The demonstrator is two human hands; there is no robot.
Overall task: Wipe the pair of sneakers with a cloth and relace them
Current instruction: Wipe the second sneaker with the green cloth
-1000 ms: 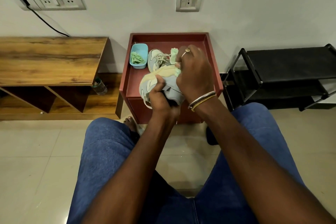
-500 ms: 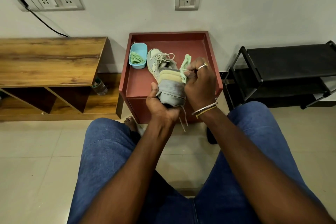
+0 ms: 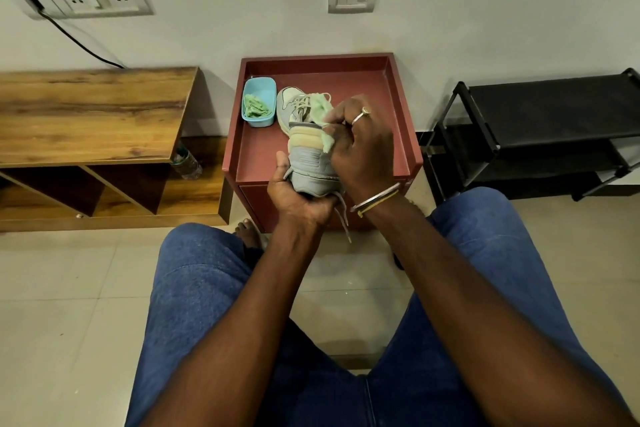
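While my left hand (image 3: 298, 198) grips the seemingly light, stiff-soled sneaker (image 3: 311, 166) from underneath, my right hand (image 3: 363, 149) pinches the limp cloth (image 3: 320, 106)

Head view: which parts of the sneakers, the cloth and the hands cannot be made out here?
All in the head view:
held sneaker: only the sole shows; its upper faces away.
left hand: fingers hidden under that sneaker.
cloth: mostly bunched inside the right hand.
second sneaker: near end covered by the held sneaker and cloth.
bottle: top hidden by the wooden shelf.
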